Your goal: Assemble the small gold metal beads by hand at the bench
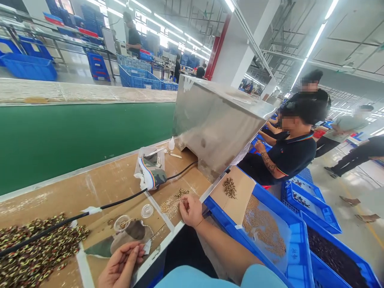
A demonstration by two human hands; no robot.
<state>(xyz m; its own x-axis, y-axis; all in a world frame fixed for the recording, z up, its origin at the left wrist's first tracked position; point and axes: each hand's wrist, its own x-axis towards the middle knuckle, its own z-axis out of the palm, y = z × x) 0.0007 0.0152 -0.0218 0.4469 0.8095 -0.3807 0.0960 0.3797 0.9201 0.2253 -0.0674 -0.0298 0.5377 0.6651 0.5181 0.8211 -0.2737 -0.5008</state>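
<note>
left hand (121, 266): thumb and fingertips pressed together, beside the grey cloth (132, 236); any item between them cannot be told.
right hand (192, 210): fingers curled, thumb against index finger; nearest to the small gold-and-dark parts (181, 193) on the cardboard-covered tabletop (120, 180); grip contents cannot be told.
gold beads (164, 207): loose, left of the right hand.
round clear containers: one (121, 223) at the cloth, one (147, 211) beyond it.
blue bin (301, 256): at right, bearing tan pieces (264, 228) and cardboard with a parts pile (230, 188).
large parts heap (39, 248): far left, crossed by the black cable (123, 200).
metal housing (222, 124): beyond the cable.
green belt (75, 132): behind the tabletop.
seated person (295, 156): right of the housing.
</note>
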